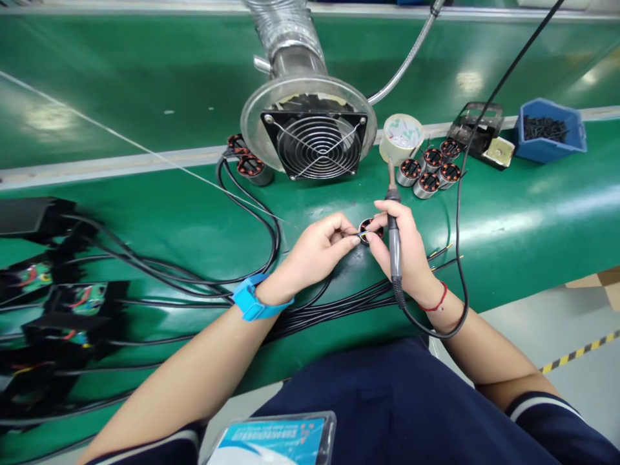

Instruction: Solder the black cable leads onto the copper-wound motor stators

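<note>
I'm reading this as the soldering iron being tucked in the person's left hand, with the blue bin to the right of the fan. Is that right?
Not quite: the head view shows the soldering iron in the right hand, not the left hand. The blue bin is indeed to the right of the fan.

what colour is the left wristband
The wristband is bright blue, seen best in the head view.

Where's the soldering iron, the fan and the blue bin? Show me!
Soldering iron point(395, 244): head view, on its dark handle.
Fan point(320, 148): head view, middle of its wire guard.
Blue bin point(551, 151): head view, on its front wall.
</note>
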Demonstrator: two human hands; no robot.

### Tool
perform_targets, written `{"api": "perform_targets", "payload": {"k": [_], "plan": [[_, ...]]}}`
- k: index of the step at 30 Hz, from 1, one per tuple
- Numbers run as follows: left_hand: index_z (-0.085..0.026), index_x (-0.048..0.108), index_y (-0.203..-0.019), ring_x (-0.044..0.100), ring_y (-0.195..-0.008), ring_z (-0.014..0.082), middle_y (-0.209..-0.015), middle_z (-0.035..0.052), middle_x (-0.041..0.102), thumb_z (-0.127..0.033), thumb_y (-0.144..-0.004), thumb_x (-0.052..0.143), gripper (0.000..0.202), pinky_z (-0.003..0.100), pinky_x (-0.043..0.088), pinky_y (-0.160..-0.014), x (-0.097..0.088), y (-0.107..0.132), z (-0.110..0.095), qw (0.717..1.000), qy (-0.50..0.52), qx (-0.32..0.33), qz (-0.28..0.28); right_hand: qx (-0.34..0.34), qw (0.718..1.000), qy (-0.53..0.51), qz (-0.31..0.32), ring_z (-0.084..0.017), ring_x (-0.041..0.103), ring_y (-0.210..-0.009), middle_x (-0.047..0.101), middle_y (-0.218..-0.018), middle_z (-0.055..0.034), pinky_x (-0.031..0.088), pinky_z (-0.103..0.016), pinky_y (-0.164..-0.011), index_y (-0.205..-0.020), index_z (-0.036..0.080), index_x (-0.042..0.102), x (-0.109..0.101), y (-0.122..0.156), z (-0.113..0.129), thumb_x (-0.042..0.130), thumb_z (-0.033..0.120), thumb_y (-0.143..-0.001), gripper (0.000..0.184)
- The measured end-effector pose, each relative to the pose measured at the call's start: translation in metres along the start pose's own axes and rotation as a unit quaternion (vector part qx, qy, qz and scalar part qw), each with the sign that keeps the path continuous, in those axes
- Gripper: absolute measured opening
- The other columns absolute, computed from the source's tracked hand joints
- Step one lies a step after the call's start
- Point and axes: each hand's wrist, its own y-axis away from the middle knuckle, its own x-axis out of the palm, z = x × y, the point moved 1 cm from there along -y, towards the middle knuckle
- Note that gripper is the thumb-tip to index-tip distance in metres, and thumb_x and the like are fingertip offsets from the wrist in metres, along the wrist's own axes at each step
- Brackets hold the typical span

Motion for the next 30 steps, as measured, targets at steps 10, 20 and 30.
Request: {"api": "perform_targets", "payload": {"k": [10, 20, 30], "plan": [[-0.02, 0.05, -0.074, 0.047, -0.065, 0.0143, -0.07, -0.0014, 0.055, -0.021, -0.086, 0.06, 0.016, 0.029, 0.035, -0.064, 0.006, 0.004, -0.02, 0.983, -0.176, 0.022, -0.043, -0.17, 0.952, 0.253, -0.013, -0.024, 0.057, -0.096, 0.068, -0.089, -0.0013, 0.044, -0.041, -0.098, -0.125, 0.027, 0.056, -0.002, -0.005, 0.009, 0.048, 0.015, -0.104, 0.026], [-0.021, 0.042, -0.067, 0.044, -0.061, 0.0115, -0.063, -0.0051, 0.049, -0.013, -0.083, 0.062, 0.027, 0.026, 0.032, -0.06, 0.016, 0.002, -0.023, 0.994, -0.053, -0.038, -0.093, -0.214, 0.92, 0.323, -0.063, -0.022, 0.054, -0.09, 0.062, -0.083, -0.0015, 0.043, -0.038, -0.092, -0.125, 0.025, 0.061, 0.007, 0.002, 0.017, 0.046, 0.016, -0.107, 0.024], [-0.019, 0.055, -0.077, 0.044, -0.061, 0.0109, -0.066, -0.0047, 0.052, -0.029, -0.08, 0.067, 0.016, 0.024, 0.039, -0.061, 0.014, 0.001, -0.004, 0.987, 0.143, -0.055, -0.048, -0.12, 0.979, 0.107, -0.122, -0.024, 0.063, -0.098, 0.077, -0.101, -0.0004, 0.045, -0.044, -0.095, -0.135, 0.029, 0.051, 0.007, 0.006, -0.005, 0.056, 0.018, -0.1, 0.037]]}}
